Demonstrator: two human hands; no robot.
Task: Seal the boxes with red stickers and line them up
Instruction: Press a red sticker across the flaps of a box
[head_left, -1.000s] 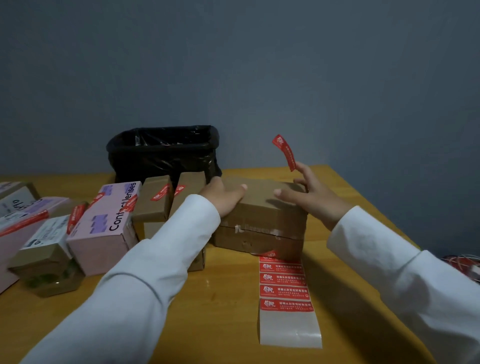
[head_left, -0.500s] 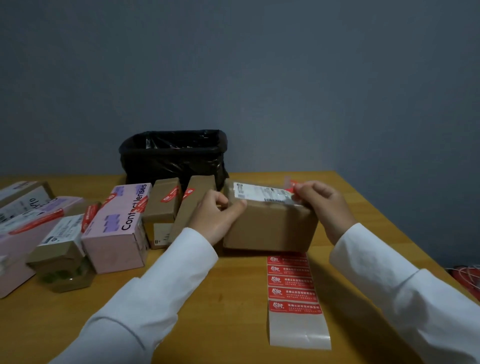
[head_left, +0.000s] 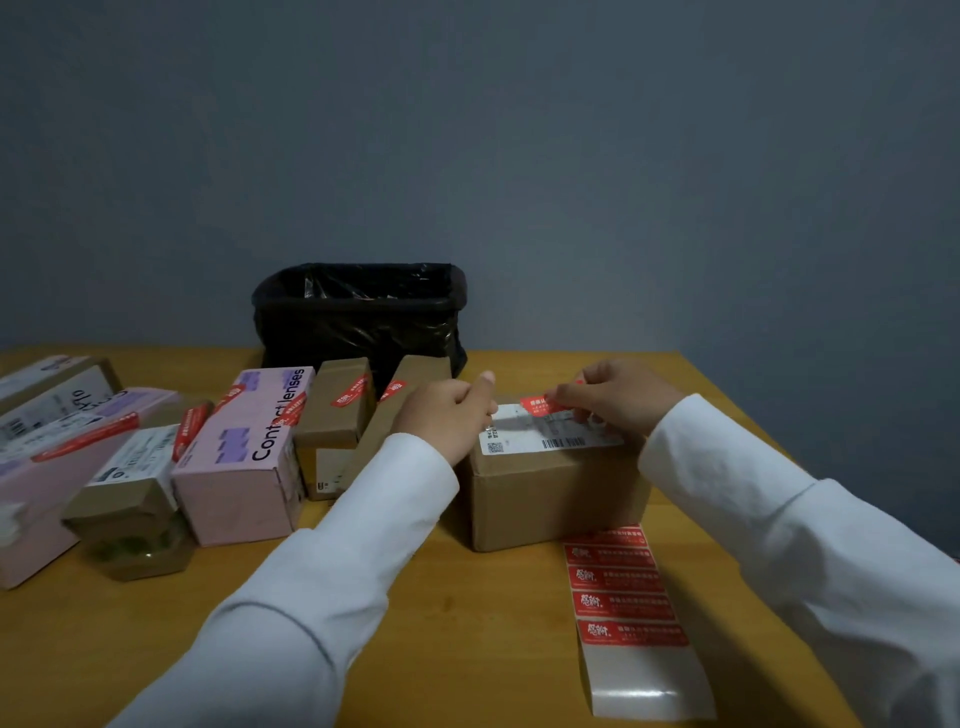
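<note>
A brown cardboard box (head_left: 556, 493) with a white shipping label on top stands at the table's middle right. My right hand (head_left: 615, 397) pinches a red sticker (head_left: 536, 405) over the box's top. My left hand (head_left: 447, 413) grips the box's left top edge, thumb up. A sheet of red stickers (head_left: 626, 597) lies in front of the box. To the left stand sealed boxes: a pink "Contact lenses" box (head_left: 244, 462) and two small brown boxes (head_left: 337, 415), each with red stickers.
A black bin with a bag liner (head_left: 358, 317) stands behind the boxes by the wall. More boxes (head_left: 62, 447) crowd the far left. The wooden table (head_left: 467, 623) ends at the right, just past my right sleeve.
The brown box was turned so its labelled face is on top. My right hand brought the red sticker down from the air onto the box's top.
</note>
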